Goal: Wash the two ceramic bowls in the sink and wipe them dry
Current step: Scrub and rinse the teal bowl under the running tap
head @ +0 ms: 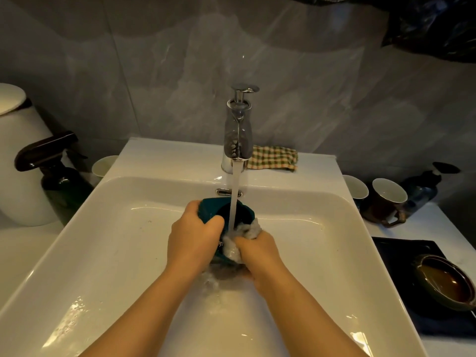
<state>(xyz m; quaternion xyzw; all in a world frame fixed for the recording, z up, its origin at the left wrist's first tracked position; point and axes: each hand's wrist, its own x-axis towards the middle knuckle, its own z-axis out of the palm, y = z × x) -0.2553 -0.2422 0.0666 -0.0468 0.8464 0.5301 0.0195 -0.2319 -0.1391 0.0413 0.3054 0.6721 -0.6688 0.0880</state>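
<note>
A dark teal ceramic bowl (pixel 238 211) is held tilted over the white sink (pixel 108 243), under running water from the chrome tap (pixel 238 132). My left hand (pixel 195 235) grips its left rim, thumb over the edge. My right hand (pixel 257 249) grips a wet grey cloth (pixel 246 234) and presses it against the bowl's near rim. A second bowl (pixel 447 282), olive-brown and glazed, sits on a black tray (pixel 401 249) to the right of the sink.
A checked cloth (pixel 274 157) lies on the sink ledge behind the tap. Cups (pixel 387 195) and a pump bottle (pixel 425 186) stand at the right. On the left are a dark spray bottle (pixel 55 171), a cup (pixel 104 164) and a white container (pixel 18 155).
</note>
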